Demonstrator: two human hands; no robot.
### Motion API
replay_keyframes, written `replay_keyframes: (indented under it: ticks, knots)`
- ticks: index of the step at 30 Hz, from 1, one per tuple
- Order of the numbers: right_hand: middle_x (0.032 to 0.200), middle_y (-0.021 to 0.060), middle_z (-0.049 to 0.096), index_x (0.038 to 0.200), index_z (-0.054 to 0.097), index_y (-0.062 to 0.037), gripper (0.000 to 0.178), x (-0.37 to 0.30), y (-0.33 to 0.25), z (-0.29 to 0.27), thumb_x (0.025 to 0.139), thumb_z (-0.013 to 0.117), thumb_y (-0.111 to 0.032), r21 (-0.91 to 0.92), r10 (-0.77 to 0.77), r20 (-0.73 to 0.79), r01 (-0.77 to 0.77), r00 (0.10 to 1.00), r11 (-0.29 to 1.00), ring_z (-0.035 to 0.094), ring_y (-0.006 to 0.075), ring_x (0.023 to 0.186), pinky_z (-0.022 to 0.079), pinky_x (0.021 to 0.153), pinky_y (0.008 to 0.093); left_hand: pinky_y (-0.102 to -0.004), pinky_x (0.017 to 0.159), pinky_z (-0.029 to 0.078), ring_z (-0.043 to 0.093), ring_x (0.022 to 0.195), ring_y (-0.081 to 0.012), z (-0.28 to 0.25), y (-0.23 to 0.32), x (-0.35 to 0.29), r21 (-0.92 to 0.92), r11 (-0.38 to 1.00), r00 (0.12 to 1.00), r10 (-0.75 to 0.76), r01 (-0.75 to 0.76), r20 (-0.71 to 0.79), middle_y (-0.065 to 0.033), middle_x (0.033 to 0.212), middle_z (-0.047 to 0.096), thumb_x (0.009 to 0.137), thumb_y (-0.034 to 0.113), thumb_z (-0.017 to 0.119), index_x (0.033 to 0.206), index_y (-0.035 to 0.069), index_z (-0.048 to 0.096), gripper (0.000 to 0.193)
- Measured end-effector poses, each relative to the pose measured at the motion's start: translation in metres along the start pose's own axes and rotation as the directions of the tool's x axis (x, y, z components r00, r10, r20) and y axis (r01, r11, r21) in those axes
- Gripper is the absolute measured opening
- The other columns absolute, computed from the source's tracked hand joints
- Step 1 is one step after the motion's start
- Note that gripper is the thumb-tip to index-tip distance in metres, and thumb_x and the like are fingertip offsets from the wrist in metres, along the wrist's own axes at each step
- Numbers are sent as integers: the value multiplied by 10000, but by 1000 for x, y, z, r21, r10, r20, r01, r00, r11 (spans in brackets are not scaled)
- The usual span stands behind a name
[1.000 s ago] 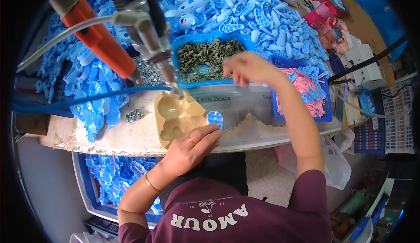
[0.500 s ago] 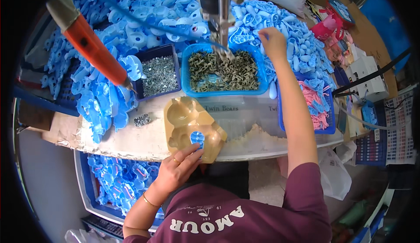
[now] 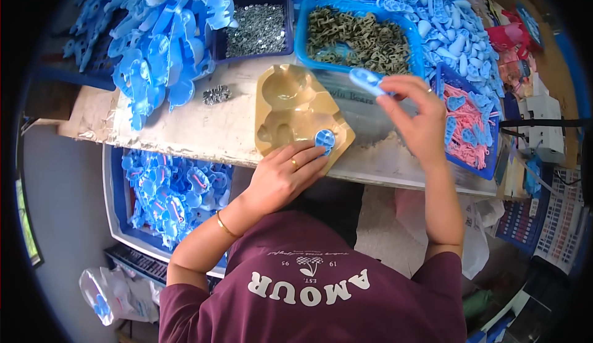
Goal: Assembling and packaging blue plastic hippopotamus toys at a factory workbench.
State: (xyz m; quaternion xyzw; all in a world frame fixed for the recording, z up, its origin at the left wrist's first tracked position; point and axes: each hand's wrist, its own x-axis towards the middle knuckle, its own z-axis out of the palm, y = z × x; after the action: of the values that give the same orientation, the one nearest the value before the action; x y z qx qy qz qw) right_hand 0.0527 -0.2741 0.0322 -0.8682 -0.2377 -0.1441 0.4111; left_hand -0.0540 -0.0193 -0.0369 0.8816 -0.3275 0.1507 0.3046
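Note:
A tan moulded fixture [image 3: 285, 99] with rounded hollows lies at the table's front edge. In its lower right hollow sits a small blue plastic part [image 3: 325, 139]. My left hand [image 3: 281, 176] rests on the fixture's near edge, fingers stretched out and lying against that part; its thumb is hidden. To the right, my right hand [image 3: 415, 111] is raised above the table, pinching a longish blue plastic piece [image 3: 367, 81] between thumb and fingers. That piece is near the front rim of the light-blue tub [image 3: 360, 65].
Grey-brown small parts fill the tub; a dark box [image 3: 256, 21] holds small metal pieces. More metal bits [image 3: 216, 95] lie loose. Blue shells [image 3: 157, 59] are heaped left and behind. A blue basket [image 3: 488, 171] of pink and blue parts stands right; a crate [image 3: 117, 201] sits below left.
My right hand has come back from the heap of blue parts at the back right, now with a blue piece in it. My left hand stays at the fixture. The whole view has shifted.

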Motion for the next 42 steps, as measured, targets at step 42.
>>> replay_keyframes:
  ticks: [42]
  knots:
    - [878,73,694,926,751,-42,95,-44,-67,98,840,791,-37,116,-127,301,96,945,989,657,198,745,518,624,301,-253,795,513,638,889,-94,-184,-169,-34,-848,530,449,-752,-23,-483,-31,1073,695,989,178,694,1302,18,616,360]
